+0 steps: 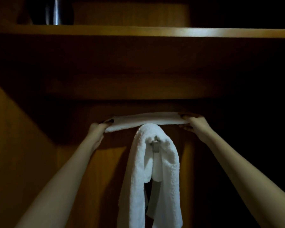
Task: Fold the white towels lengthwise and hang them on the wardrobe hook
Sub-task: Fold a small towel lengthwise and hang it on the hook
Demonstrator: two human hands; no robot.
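Note:
A folded white towel [143, 120] is stretched flat and level between my hands, inside a dim wooden wardrobe. My left hand [99, 128] grips its left end and my right hand [193, 123] grips its right end. Just below its middle, a second white towel [136, 170] hangs draped over a small metal hook [155, 143] on the back panel, its two ends trailing down out of view. The held towel's underside touches the top of the hanging one.
A wooden shelf [155, 32] runs across the wardrobe above my hands, with a dark shiny object [54, 11] standing on it at the left. A wooden side wall [15, 145] closes in on the left. The right side is in deep shadow.

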